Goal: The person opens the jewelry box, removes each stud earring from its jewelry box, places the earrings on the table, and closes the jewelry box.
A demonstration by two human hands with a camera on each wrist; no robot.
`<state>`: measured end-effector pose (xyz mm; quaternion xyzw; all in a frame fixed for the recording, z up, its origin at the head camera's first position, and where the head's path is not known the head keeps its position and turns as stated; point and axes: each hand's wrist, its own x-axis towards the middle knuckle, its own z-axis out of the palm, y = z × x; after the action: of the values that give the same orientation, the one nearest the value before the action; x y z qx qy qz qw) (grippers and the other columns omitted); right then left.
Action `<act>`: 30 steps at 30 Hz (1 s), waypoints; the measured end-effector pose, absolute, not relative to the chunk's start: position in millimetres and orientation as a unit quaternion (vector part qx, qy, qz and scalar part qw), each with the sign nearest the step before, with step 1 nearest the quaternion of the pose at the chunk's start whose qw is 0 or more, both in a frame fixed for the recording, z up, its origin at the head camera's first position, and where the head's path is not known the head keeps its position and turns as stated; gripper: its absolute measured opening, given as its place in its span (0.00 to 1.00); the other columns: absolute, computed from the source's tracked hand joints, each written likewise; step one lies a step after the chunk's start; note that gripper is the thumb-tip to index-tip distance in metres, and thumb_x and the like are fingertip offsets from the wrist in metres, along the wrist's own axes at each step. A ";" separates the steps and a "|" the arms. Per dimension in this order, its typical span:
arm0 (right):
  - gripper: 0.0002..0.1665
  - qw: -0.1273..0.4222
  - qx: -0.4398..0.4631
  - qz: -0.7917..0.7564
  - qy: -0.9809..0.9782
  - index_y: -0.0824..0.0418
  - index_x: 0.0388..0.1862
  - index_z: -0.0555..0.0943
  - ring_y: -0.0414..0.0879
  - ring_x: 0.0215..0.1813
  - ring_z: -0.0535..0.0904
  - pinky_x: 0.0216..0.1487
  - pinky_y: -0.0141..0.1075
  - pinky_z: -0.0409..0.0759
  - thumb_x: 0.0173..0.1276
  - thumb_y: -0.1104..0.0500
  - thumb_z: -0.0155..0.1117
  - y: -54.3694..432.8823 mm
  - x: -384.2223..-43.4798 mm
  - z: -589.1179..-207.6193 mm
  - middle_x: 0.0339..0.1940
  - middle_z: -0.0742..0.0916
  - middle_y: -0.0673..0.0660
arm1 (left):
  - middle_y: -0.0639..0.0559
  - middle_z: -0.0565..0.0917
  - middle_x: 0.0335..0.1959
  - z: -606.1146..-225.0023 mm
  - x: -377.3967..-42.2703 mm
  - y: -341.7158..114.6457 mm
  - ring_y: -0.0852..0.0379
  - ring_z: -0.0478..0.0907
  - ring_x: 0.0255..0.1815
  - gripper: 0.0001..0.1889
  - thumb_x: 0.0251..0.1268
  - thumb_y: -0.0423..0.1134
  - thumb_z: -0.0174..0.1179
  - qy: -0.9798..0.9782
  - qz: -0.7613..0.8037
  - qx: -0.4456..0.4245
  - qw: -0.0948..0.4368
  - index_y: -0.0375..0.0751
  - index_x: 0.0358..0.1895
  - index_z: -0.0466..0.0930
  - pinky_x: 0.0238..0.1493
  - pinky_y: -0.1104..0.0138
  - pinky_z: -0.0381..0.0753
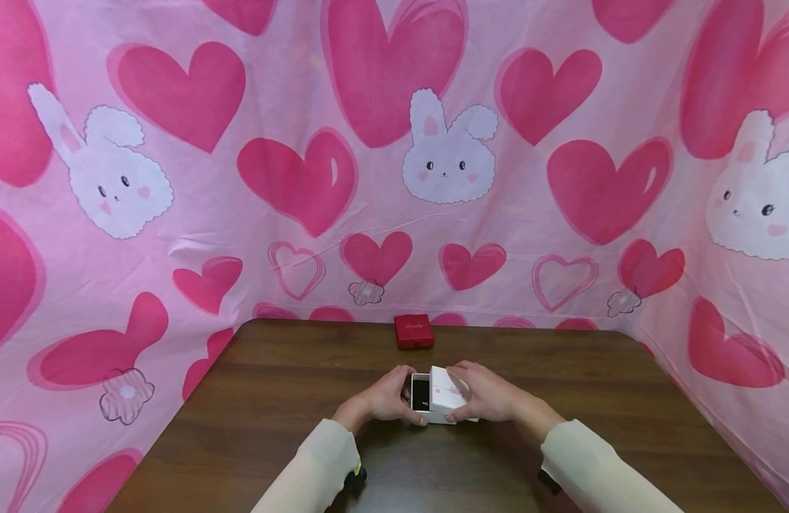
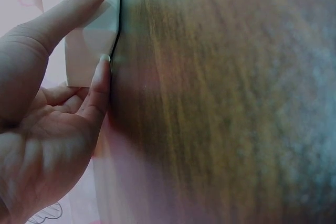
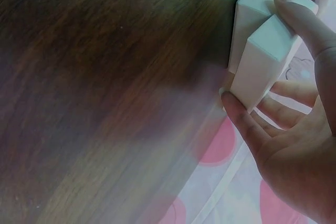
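Observation:
A small white box (image 1: 436,419) sits near the middle of the table, its black-lined inside (image 1: 421,394) showing at the left with a tiny shiny item on the lining. My left hand (image 1: 388,396) grips the box's left end, thumb on the near side, as the left wrist view also shows on the white wall (image 2: 86,51). With my right hand (image 1: 487,393) I hold the white lid (image 1: 447,392), printed in pink. The lid is tilted and covers the right part of the box. In the right wrist view the lid (image 3: 262,61) stands askew beside the base (image 3: 260,3).
A red box (image 1: 414,333) with gold lettering lies at the table's back edge, beyond my hands. The brown wooden table (image 1: 291,399) is bordered at the back and sides by a pink cloth (image 1: 381,214) with hearts and rabbits.

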<state>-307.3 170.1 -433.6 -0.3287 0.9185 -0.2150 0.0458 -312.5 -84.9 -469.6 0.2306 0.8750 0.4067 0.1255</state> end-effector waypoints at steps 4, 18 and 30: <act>0.51 0.047 -0.324 -0.216 0.920 0.70 0.68 0.74 0.58 0.60 0.76 0.63 0.59 0.73 0.52 0.43 0.82 173.2 -307.1 -434.3 0.61 0.81 0.64 | 0.50 0.73 0.44 -469.2 -312.2 -83.9 0.56 0.71 0.45 0.38 0.46 0.40 0.83 0.876 0.405 0.233 0.121 0.41 0.59 0.69 0.48 0.65 0.75; 0.52 0.055 -0.310 -0.210 0.926 0.70 0.67 0.74 0.56 0.59 0.77 0.62 0.57 0.74 0.51 0.43 0.83 180.1 -308.7 -430.6 0.60 0.81 0.63 | 0.50 0.73 0.45 -466.4 -310.2 -83.8 0.55 0.72 0.45 0.38 0.47 0.40 0.82 0.874 0.410 0.226 0.132 0.40 0.60 0.68 0.49 0.64 0.75; 0.51 0.055 -0.297 -0.204 0.931 0.70 0.67 0.75 0.56 0.58 0.77 0.62 0.58 0.74 0.51 0.43 0.83 188.3 -307.3 -429.3 0.59 0.81 0.63 | 0.50 0.73 0.46 -466.0 -308.3 -83.5 0.55 0.72 0.45 0.39 0.47 0.39 0.82 0.873 0.412 0.227 0.131 0.39 0.60 0.68 0.50 0.64 0.76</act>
<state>-307.3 188.3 -429.3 -0.2967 0.9314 -0.2038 0.0549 -308.3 -83.5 -466.0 0.2269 0.8726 0.4121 0.1314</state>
